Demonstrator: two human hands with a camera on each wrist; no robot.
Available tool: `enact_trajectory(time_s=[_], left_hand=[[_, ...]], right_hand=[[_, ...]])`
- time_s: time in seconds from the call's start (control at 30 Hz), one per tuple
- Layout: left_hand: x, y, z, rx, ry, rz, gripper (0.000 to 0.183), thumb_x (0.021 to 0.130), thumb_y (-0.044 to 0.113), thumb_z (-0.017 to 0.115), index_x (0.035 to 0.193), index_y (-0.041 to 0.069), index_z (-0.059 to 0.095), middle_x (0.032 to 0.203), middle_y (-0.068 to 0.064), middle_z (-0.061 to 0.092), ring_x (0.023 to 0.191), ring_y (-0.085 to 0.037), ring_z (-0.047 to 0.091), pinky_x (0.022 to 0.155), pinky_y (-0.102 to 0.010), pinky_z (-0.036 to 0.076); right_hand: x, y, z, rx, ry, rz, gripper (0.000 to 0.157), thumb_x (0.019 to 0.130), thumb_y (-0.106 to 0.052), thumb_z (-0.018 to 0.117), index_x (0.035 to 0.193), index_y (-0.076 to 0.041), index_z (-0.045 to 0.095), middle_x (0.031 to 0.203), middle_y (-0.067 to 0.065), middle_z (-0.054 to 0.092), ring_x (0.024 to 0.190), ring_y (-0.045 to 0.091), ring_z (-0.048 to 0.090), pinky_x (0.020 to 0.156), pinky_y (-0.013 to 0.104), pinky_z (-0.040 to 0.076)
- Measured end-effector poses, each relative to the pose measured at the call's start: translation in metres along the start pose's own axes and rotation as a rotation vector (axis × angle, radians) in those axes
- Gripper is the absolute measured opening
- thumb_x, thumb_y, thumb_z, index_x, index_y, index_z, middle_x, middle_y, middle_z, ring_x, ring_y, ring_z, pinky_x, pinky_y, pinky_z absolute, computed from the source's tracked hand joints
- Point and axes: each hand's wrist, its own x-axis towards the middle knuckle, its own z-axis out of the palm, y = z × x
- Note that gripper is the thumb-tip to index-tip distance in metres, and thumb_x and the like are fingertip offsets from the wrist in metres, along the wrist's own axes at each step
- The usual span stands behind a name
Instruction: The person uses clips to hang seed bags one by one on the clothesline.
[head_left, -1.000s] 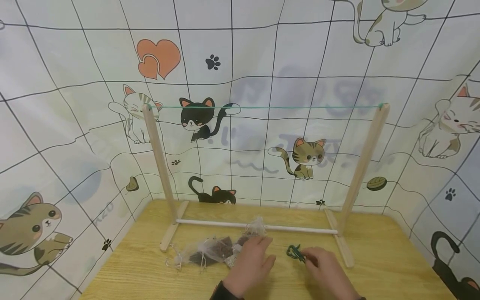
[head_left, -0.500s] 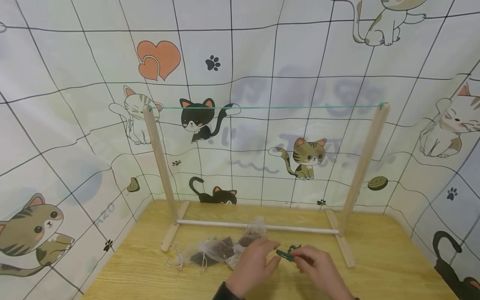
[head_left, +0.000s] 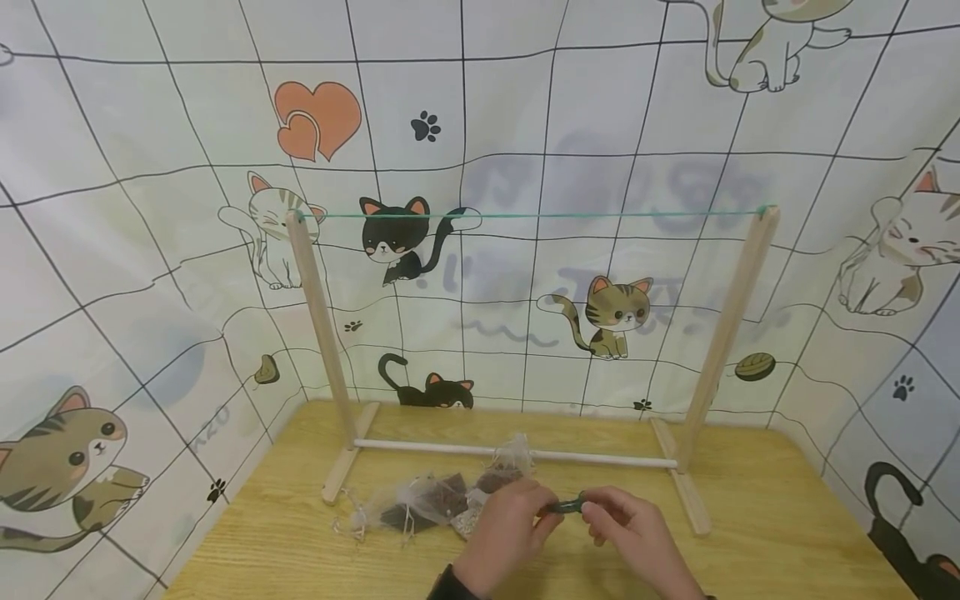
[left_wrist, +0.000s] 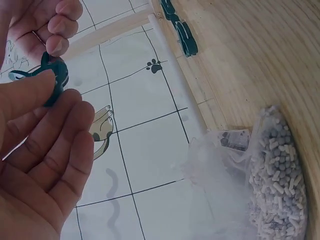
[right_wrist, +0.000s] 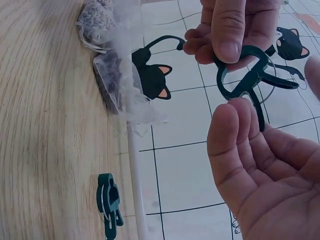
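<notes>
A dark green plastic spring clip spans the gap between the two hands, low over the table. My left hand pinches its rounded end between thumb and fingers, as the right wrist view shows. Two handles of the clip spread toward my right hand, whose fingers curl at one handle while the thumb lies near the other. Another green clip lies on the wooden table beside the white rod. Just left of my left hand, sheer drawstring bags sit in a pile; one bag holds pale pellets.
Behind the hands stands a wooden frame with a left post and a right post. A green string runs between their tops, and a white rod joins the feet. A cat-print cloth hangs behind.
My right hand has brought the clip leftward from the right side of the table to my left hand, which now pinches its rounded end. The bags have stayed put.
</notes>
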Motion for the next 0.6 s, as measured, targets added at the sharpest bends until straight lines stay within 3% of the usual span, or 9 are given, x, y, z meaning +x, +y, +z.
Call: enact_trajectory(time_s=[0.2, 0.33, 0.47, 0.6], left_hand=[[-0.0002, 0.0053, 0.004, 0.077, 0.038, 0.101, 0.011, 0.086, 0.018, 0.086, 0.083, 0.016, 0.075, 0.076, 0.01, 0.066, 0.068, 0.005, 0.056, 0.065, -0.003, 0.037], [-0.0005, 0.007, 0.008, 0.096, 0.044, 0.123, 0.012, 0.085, 0.019, 0.086, 0.082, 0.018, 0.074, 0.075, 0.011, 0.065, 0.069, 0.006, 0.054, 0.065, -0.003, 0.037], [-0.0011, 0.0073, 0.0086, 0.072, 0.008, 0.102, 0.01, 0.087, 0.019, 0.085, 0.086, 0.017, 0.075, 0.078, 0.009, 0.066, 0.071, 0.004, 0.056, 0.066, -0.004, 0.038], [-0.0025, 0.0022, 0.0052, 0.033, -0.061, 0.008, 0.016, 0.086, 0.017, 0.085, 0.098, 0.013, 0.076, 0.089, 0.004, 0.072, 0.08, -0.001, 0.063, 0.069, -0.008, 0.044]], right_hand=[[-0.0005, -0.0014, 0.0017, -0.008, 0.047, 0.001, 0.028, 0.099, -0.025, 0.072, 0.113, -0.002, 0.073, 0.078, 0.005, 0.068, 0.066, 0.017, 0.066, 0.065, 0.031, 0.057], [-0.0008, -0.0012, 0.0011, -0.042, 0.07, -0.031, 0.026, 0.099, -0.025, 0.071, 0.111, -0.003, 0.074, 0.078, 0.0, 0.069, 0.067, 0.018, 0.067, 0.064, 0.031, 0.058], [-0.0013, 0.0, 0.0002, -0.069, 0.081, -0.073, 0.022, 0.1, -0.022, 0.07, 0.108, -0.003, 0.075, 0.077, -0.002, 0.069, 0.066, 0.018, 0.066, 0.062, 0.031, 0.057], [-0.0008, 0.0016, 0.0016, -0.115, 0.127, -0.11, 0.013, 0.096, -0.016, 0.074, 0.104, -0.006, 0.076, 0.076, -0.005, 0.069, 0.063, 0.014, 0.064, 0.058, 0.027, 0.054]])
